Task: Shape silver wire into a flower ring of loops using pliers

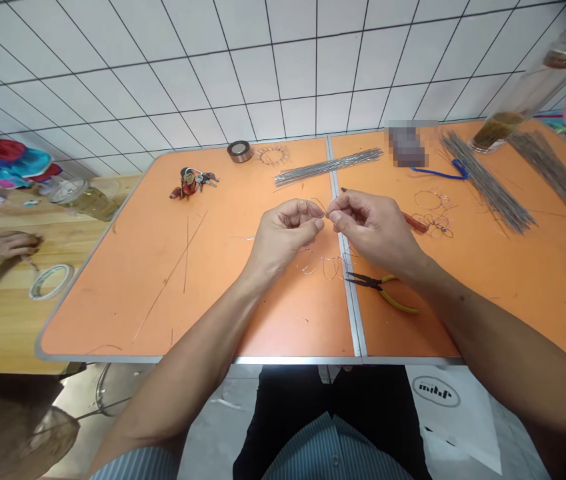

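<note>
My left hand (290, 233) is closed in a pinch on a thin bent wire (325, 214) above the middle of the orange table. Facing it, my right hand (370, 223) pinches the same wire, the fingertips of both hands almost meeting. A chain of looped wire (330, 267) shows just below the hands, apparently joined to the held piece, though I cannot tell for sure. Pliers with yellow handles (380, 283) lie with their jaws apart under my right wrist. Part of a red-handled tool (415, 223) shows behind my right hand.
Wire bundles lie at the back (330, 167) and right (487, 183). A tape roll (239, 151), keys (193, 181) and loose wires (170, 273) are on the orange table (113, 313). A tall glass bottle (523, 100) stands back right. Another person's hand (3, 249) rests at the left table.
</note>
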`<state>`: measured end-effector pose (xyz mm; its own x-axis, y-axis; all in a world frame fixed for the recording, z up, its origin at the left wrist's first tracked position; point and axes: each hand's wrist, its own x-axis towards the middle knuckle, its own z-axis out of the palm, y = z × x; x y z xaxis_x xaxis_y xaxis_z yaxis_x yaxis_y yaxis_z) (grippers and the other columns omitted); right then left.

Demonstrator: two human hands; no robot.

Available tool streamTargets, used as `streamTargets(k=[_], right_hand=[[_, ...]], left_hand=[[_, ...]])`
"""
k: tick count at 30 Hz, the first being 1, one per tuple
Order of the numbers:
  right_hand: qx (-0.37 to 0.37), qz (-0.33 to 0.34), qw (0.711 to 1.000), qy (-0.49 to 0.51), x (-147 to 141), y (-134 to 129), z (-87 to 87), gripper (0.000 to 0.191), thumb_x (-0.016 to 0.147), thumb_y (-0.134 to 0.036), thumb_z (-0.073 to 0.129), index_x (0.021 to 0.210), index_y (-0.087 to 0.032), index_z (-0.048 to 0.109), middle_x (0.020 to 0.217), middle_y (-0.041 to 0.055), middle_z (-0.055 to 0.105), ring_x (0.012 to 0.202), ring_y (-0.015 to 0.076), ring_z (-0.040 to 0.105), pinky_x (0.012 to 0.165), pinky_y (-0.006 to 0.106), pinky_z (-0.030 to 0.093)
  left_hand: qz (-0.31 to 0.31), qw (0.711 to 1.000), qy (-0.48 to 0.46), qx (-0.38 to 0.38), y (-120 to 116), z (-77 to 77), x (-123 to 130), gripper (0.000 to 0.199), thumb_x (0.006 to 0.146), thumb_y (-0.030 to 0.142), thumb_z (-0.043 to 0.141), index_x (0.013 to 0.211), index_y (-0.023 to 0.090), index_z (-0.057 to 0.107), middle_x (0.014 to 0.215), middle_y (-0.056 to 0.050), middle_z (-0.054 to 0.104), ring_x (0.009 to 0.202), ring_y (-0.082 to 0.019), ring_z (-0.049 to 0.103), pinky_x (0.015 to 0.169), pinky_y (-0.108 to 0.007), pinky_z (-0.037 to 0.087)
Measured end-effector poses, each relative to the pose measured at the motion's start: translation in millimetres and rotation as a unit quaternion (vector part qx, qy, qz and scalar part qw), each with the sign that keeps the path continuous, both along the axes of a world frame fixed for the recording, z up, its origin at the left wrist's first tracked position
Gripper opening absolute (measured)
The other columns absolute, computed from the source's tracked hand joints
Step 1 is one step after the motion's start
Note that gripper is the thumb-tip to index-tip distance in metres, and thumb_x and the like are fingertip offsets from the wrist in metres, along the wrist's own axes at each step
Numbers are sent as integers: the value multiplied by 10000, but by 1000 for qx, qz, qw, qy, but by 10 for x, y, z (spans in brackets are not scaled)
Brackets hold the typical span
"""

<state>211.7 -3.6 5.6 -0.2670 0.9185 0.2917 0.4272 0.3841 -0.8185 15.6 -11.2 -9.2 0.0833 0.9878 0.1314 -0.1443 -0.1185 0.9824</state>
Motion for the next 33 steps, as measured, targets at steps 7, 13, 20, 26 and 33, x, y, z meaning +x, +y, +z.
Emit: streamTargets(k=[7,13,20,26,33], right_hand=[[-8,-3,1000,3,-34,-29,43,107,957,-261,643,873,-222,696,691,-24,571,625,143,461,609,337,323],[-11,2,1000,9,-28,-22,44,97,940,-234,644,851,-215,676,671,-30,542,613,133,421,591,334,290],[-20,13,1000,-4,-15,-18,32,99,951,-228,642,862,-216,683,652,-42,503,591,127,391,589,338,274],[-34,13,999,-3,-14,1,29,110,972,-260,633,890,-213,690,702,-21,577,614,135,438,597,336,306],[-37,12,999,-5,-10,-14,75,100,947,-244,643,861,-212,685,671,-31,548,610,135,429,598,341,298]], left_hand=[[16,1000,1,10,-1,-12,34,60,758,189,853,777,204,798,595,37,601,540,-85,531,528,-218,446],[3,1000,20,12,27,-29,-6,51,745,201,844,777,208,805,617,39,620,541,-87,541,522,-225,447],[-15,999,34,4,25,-24,-39,59,743,215,848,779,210,803,641,32,634,548,-93,552,503,-231,440],[-7,1000,27,-10,28,-23,-38,50,756,220,836,793,214,803,628,39,612,537,-86,531,491,-223,420],[-22,1000,4,-18,38,-26,-31,80,727,200,852,793,209,807,627,43,623,529,-74,522,502,-217,416]])
